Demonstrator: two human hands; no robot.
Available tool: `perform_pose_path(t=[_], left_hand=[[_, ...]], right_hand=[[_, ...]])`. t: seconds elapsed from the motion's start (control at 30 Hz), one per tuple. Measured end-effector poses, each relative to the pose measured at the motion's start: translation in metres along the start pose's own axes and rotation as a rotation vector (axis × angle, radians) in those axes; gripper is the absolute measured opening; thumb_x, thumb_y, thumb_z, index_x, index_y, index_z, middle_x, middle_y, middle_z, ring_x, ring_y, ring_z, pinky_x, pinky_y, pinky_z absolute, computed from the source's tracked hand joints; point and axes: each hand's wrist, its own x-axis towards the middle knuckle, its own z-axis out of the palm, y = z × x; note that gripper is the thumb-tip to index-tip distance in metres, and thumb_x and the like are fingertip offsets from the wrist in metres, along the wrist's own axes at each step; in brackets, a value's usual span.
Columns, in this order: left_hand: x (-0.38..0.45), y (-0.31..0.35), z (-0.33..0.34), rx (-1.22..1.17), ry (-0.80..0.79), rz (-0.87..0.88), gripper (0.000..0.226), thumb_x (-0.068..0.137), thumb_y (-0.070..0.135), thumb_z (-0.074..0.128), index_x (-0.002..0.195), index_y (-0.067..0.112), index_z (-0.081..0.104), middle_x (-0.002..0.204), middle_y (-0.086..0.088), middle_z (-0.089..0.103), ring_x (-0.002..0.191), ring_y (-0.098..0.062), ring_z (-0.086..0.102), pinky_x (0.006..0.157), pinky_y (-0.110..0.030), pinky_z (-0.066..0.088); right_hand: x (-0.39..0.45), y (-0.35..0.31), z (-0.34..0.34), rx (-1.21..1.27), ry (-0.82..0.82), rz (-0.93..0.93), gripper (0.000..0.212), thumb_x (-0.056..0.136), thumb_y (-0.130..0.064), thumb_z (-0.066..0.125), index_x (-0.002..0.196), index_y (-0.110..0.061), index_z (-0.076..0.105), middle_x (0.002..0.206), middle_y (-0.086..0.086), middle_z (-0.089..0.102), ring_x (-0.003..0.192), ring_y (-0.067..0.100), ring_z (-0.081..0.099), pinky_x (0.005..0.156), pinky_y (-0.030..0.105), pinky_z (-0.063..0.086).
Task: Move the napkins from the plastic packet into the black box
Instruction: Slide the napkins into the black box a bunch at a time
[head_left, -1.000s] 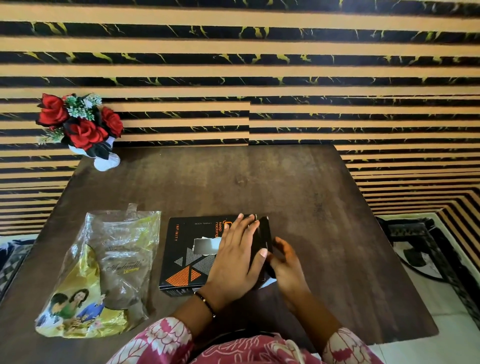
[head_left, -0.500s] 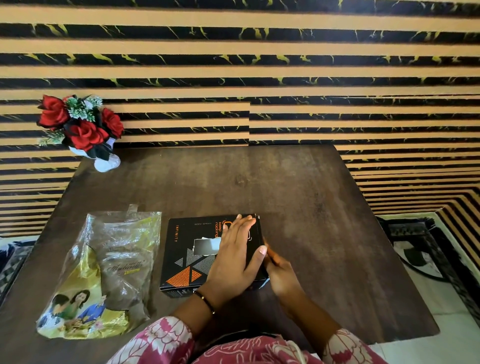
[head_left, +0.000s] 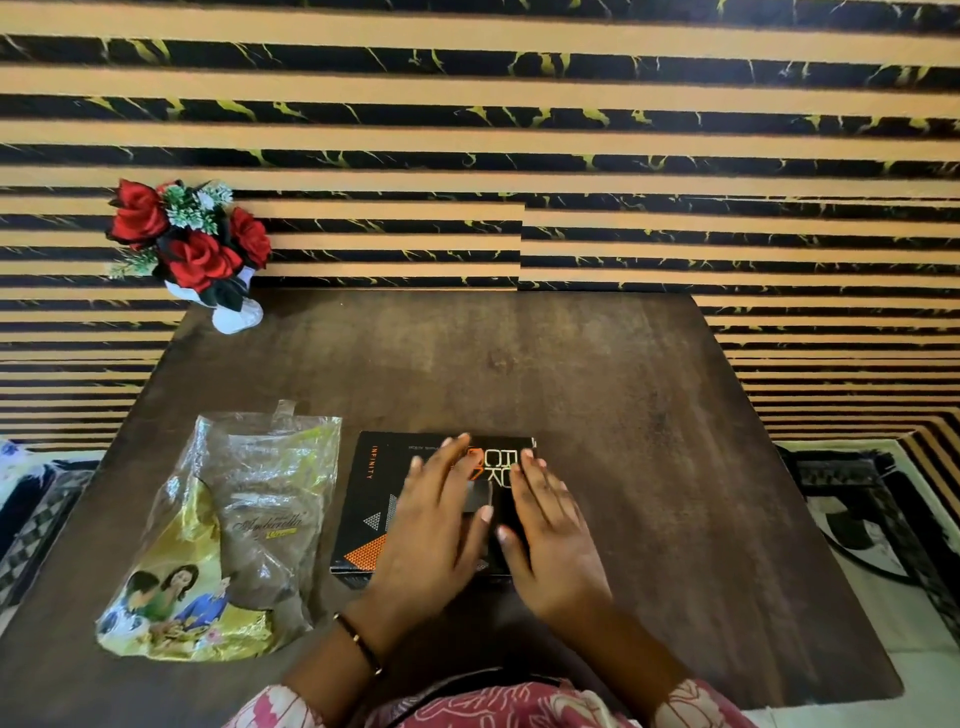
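Both hands lie flat on top of the black box (head_left: 415, 499), which sits closed on the near middle of the dark tabletop (head_left: 623, 415). The left hand (head_left: 434, 525) covers the box's central part and the right hand (head_left: 550, 525) its right part, the two just beside each other with thumbs almost touching. The fingers (head_left: 452, 452) are spread and extended, palms down, grasping nothing; they seem to be pressing the lid flat, probably to seat it once the box was filled, though motion blur on the left fingertips makes the contact hard to judge. The plastic packet (head_left: 234, 519) lies just left of the box, apart from it, its clear upper part crumpled and collapsed and its open mouth toward the far side. It looks emptied, and no napkins are visible anywhere, so they are most likely inside the closed box; the transfer appears finished or nearly so. The box was likely kept close to the packet to keep each carry short, and near the person so both hands can bear on it squarely. A small white vase of red roses (head_left: 192, 249) stands at the far left corner, well clear of the work.
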Motion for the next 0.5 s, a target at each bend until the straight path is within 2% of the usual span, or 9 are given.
perform_pose_path(t=[0.03, 0.13, 0.2, 0.27, 0.33, 0.4, 0.5], left_hand=[[-0.008, -0.011, -0.004, 0.070, 0.017, -0.028, 0.054, 0.091, 0.042, 0.035, 0.140, 0.018, 0.031, 0.151, 0.000, 0.028, 0.142, -0.012, 0.018, 0.117, -0.045, 0.014], [-0.027, -0.038, -0.014, 0.197, 0.032, -0.152, 0.055, 0.090, 0.043, 0.036, 0.137, 0.015, 0.035, 0.148, -0.009, 0.032, 0.140, -0.024, 0.025, 0.115, -0.049, 0.021], [-0.030, -0.047, -0.015, 0.248, 0.016, -0.184, 0.055, 0.090, 0.043, 0.037, 0.135, 0.014, 0.037, 0.147, -0.011, 0.035, 0.138, -0.027, 0.028, 0.113, -0.049, 0.024], [-0.026, -0.047, -0.013, 0.302, -0.009, -0.183, 0.052, 0.089, 0.044, 0.035, 0.134, 0.017, 0.039, 0.145, -0.009, 0.038, 0.138, -0.024, 0.029, 0.114, -0.047, 0.023], [-0.011, -0.048, -0.014, 0.324, -0.026, -0.172, 0.050, 0.089, 0.045, 0.034, 0.131, 0.019, 0.042, 0.143, -0.007, 0.041, 0.138, -0.023, 0.030, 0.115, -0.044, 0.018], [0.013, -0.056, -0.015, 0.317, -0.040, -0.161, 0.050, 0.089, 0.045, 0.033, 0.130, 0.019, 0.044, 0.143, -0.007, 0.043, 0.138, -0.024, 0.030, 0.115, -0.043, 0.016], [0.061, -0.073, -0.017, 0.252, -0.045, -0.143, 0.058, 0.087, 0.049, 0.029, 0.133, 0.017, 0.043, 0.147, -0.009, 0.037, 0.141, -0.026, 0.023, 0.114, -0.047, 0.012]], right_hand=[[0.000, -0.003, 0.003, -0.025, -0.022, -0.064, 0.065, 0.089, -0.042, 0.039, 0.144, -0.011, 0.025, 0.153, 0.009, 0.030, 0.143, 0.018, 0.018, 0.116, 0.037, 0.020], [0.003, -0.006, 0.014, -0.055, -0.142, -0.161, 0.082, 0.086, -0.062, 0.036, 0.148, -0.014, 0.013, 0.156, 0.003, 0.014, 0.144, 0.015, 0.005, 0.113, 0.038, 0.006], [0.008, 0.000, 0.017, -0.196, -0.199, -0.219, 0.095, 0.078, -0.076, 0.033, 0.148, -0.014, 0.016, 0.155, 0.004, 0.015, 0.143, 0.018, 0.009, 0.111, 0.041, 0.007], [0.013, 0.007, 0.015, -0.320, -0.269, -0.258, 0.102, 0.071, -0.082, 0.036, 0.148, -0.019, 0.014, 0.154, 0.004, 0.017, 0.142, 0.020, 0.015, 0.111, 0.042, 0.008], [0.024, 0.013, 0.014, -0.336, -0.267, -0.254, 0.101, 0.068, -0.080, 0.041, 0.147, -0.022, 0.015, 0.154, 0.003, 0.022, 0.141, 0.021, 0.017, 0.110, 0.041, 0.008], [0.040, 0.016, 0.012, -0.337, -0.257, -0.217, 0.096, 0.069, -0.075, 0.047, 0.146, -0.023, 0.024, 0.152, 0.005, 0.031, 0.140, 0.021, 0.019, 0.110, 0.040, 0.009], [0.078, 0.020, 0.009, -0.326, -0.157, -0.171, 0.089, 0.065, -0.061, 0.066, 0.139, -0.022, 0.036, 0.147, 0.006, 0.043, 0.137, 0.022, 0.031, 0.115, 0.040, 0.014]])
